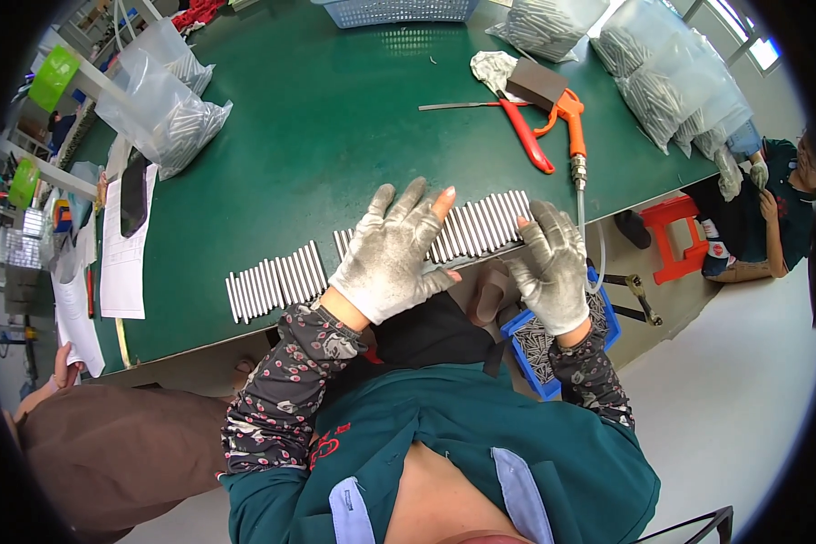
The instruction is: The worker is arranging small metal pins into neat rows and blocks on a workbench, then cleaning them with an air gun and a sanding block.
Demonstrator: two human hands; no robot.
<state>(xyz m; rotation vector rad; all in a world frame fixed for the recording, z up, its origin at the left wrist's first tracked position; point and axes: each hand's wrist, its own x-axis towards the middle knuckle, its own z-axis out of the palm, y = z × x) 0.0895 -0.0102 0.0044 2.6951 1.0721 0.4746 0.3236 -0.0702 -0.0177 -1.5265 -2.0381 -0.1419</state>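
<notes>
Along the near edge of the green counter, a row of slim metal rods lies side by side. Both hands wear dirty grey gloves. The left hand lies flat on the row with its fingers spread, covering the middle of it. The right hand rests open at the row's right end, fingers loosely spread, gripping nothing. A second row of rods lies apart to the left. Below the counter edge, by the right wrist, a blue bin holds more rods. Farther back lie an orange air gun and red-handled pliers.
</notes>
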